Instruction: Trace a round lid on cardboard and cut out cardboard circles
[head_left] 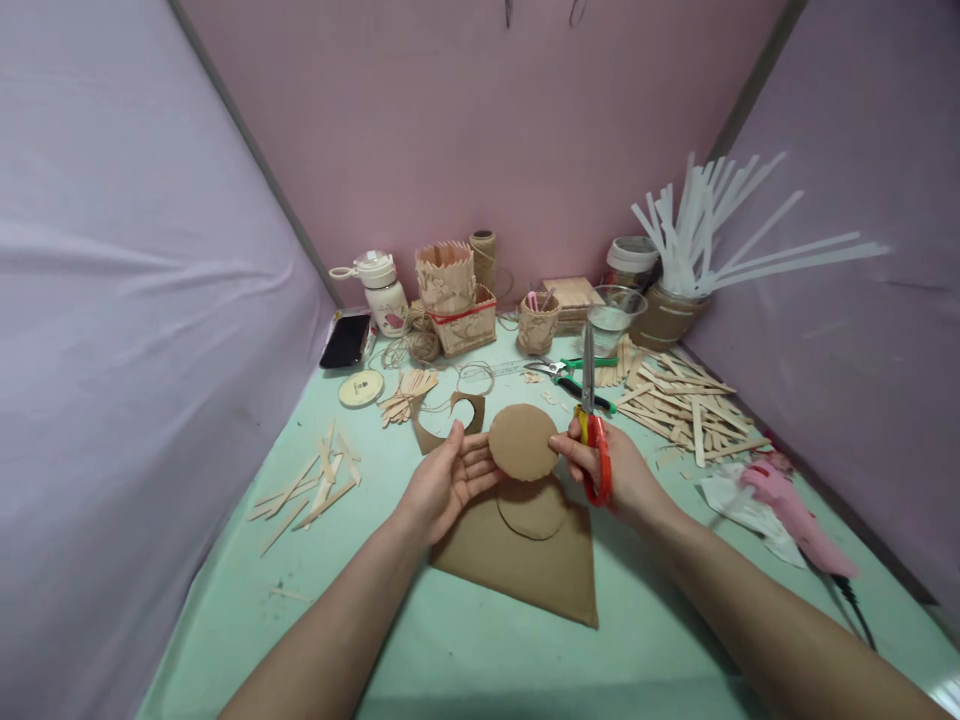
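Note:
A round cardboard disc [523, 442] is pinched at its right edge by my right hand [616, 468]. The same hand also holds red-handled scissors [590, 400], their blades pointing up and away from me. My left hand [459, 480] is palm up with its fingers stretched toward the disc's left edge; the fingertips meet or pass just behind it. Below the disc lies a piece of cardboard [517, 570], on which another round cardboard shape [534, 515] shows, partly hidden by the disc. Beyond my left hand is a cardboard offcut [427, 440] with a curved cut-out.
Loose wooden sticks [311, 490] lie at left, with a larger pile [682, 405] at right. A pink glue gun [799, 515] rests at far right. Behind are green-handled pliers [574, 383], a plastic cup [611, 315], stick-made containers [465, 325], a bottle [386, 300] and a phone [346, 341].

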